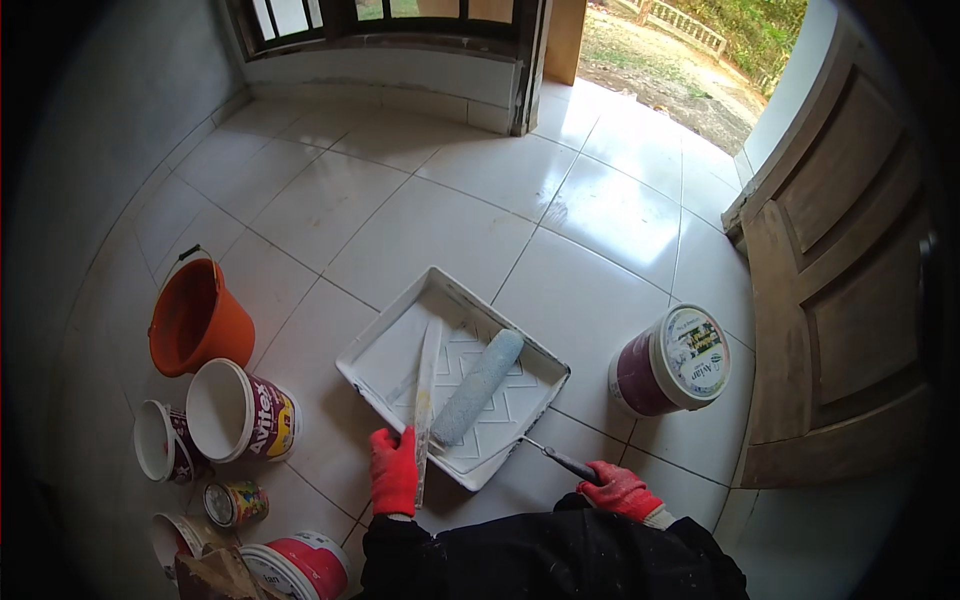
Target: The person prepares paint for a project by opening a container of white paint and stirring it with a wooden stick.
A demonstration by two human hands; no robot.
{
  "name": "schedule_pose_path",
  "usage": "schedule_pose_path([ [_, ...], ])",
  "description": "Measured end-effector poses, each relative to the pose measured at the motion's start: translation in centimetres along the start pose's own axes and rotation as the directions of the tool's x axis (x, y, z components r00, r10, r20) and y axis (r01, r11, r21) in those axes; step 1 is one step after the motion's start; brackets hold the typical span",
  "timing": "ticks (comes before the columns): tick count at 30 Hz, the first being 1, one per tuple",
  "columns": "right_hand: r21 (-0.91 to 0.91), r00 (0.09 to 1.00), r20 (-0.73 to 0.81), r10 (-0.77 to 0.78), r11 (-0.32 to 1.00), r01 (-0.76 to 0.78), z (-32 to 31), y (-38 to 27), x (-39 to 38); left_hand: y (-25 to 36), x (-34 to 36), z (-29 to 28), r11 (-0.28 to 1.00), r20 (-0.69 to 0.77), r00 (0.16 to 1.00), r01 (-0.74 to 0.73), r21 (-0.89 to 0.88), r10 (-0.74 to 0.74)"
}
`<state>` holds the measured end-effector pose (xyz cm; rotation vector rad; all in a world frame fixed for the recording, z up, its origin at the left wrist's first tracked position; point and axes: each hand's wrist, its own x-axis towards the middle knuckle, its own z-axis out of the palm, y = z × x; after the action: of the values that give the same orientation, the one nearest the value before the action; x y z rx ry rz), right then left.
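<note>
My left hand (394, 472), in a red glove, is closed round the lower end of a flat, paint-stained stick (427, 375). The stick reaches up across a white paint tray (383, 350) on the floor in front of me. Inside the tray a pale blue-grey paint roller (480, 387) lies slanted over the ridged part. Its wire frame passes over the tray's near right edge to a dark handle (570, 465). Gripping that handle is my right hand (622, 490), also in a red glove.
To the left stand an orange bucket (215, 325), open white-lined paint pails (268, 415), a small tin (237, 503) and a red-and-white lidded tub (315, 560). A lidded paint pail (655, 365) stands right of the tray. Beyond it is a wooden door (830, 300); the doorway opens outside.
</note>
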<state>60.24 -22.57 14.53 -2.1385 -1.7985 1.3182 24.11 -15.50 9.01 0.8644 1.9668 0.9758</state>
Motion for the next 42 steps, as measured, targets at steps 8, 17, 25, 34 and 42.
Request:
schedule_pose_path([
  [8,-0.383,0.548,-0.586,-0.597,0.800,0.462,-7.2,4.4,-3.7,0.8,0.3,5.0,0.996,0.159,0.985,-0.058,-0.066,0.067],
  [17,-0.221,0.260,-0.938,-0.230,0.973,0.065,-29.5,13.7,0.1,9.1,3.9,11.4,0.959,0.337,0.924,-0.243,0.147,0.182],
  [25,0.007,0.581,-0.811,-0.066,0.993,0.122,-38.7,16.7,11.0,16.1,6.2,16.5,0.865,0.376,0.916,-0.300,0.402,0.143],
  [34,-0.027,0.540,-0.838,-0.079,0.994,0.103,-46.7,22.2,14.9,24.5,5.2,26.0,0.364,0.173,0.811,-0.427,0.828,0.558],
  [42,-0.039,0.444,-0.887,-0.129,0.978,0.207,-50.1,25.4,14.5,34.6,-16.4,44.6,0.975,0.840,0.542,-0.203,0.092,0.034],
])
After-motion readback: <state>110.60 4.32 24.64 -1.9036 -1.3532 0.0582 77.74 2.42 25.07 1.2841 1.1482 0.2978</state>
